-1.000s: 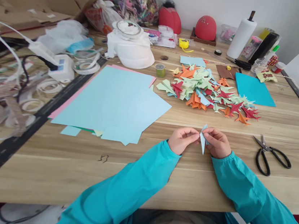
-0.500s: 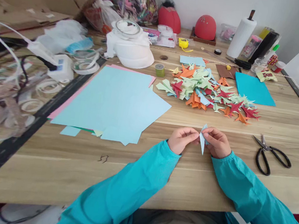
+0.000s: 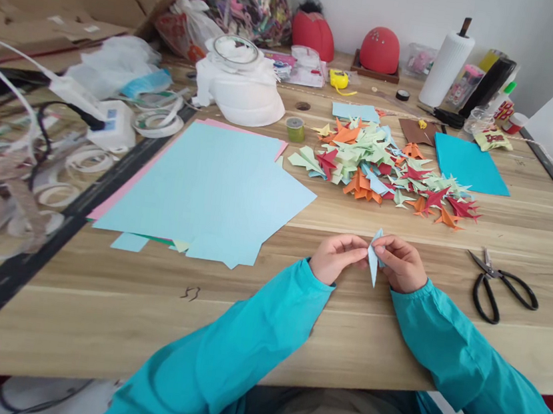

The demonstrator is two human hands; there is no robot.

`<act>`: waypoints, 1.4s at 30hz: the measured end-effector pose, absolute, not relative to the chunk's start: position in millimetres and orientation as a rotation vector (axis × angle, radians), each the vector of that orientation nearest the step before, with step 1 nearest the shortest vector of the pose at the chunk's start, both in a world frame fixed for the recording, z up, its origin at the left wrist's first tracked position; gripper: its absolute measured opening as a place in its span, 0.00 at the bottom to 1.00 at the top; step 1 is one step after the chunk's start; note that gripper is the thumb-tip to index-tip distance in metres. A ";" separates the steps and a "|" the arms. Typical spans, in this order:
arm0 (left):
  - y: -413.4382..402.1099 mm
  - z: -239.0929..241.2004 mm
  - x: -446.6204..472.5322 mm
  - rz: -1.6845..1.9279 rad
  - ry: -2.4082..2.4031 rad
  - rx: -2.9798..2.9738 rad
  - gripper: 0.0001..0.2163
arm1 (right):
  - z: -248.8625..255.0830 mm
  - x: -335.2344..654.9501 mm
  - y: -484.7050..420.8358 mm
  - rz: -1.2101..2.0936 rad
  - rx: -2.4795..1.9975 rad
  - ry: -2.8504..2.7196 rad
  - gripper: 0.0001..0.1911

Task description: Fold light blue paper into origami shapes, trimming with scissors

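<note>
Both of my hands pinch a small folded piece of light blue paper point(image 3: 374, 262) just above the wooden table point(image 3: 353, 324). My left hand point(image 3: 335, 257) grips it from the left with curled fingers. My right hand point(image 3: 401, 263) holds its other side, fingers bent around the fold. The paper stands on edge between the fingertips, pointed at top and bottom. A heap of folded paper shapes point(image 3: 384, 170) in green, red, orange and blue lies beyond my hands. Large light blue sheets point(image 3: 208, 188) lie to the left over a pink sheet.
Black scissors point(image 3: 500, 291) lie to the right of my hands. A teal sheet point(image 3: 468, 165) sits at the back right, near a paper towel roll point(image 3: 446, 68). A white cap point(image 3: 240, 92), tape rolls point(image 3: 158, 122), bags and cardboard boxes crowd the left side.
</note>
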State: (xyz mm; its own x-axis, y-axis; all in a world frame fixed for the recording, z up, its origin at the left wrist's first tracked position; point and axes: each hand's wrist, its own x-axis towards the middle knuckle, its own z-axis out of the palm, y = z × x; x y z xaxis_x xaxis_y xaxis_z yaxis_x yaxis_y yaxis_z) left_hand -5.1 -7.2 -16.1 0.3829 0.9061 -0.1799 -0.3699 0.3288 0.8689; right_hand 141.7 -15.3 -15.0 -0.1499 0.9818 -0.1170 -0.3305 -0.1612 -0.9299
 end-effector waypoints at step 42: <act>-8.9 -5.5 -7.6 1.062 0.919 1.130 0.11 | -3.9 142.7 -22.5 1.223 -1.086 -1.379 0.10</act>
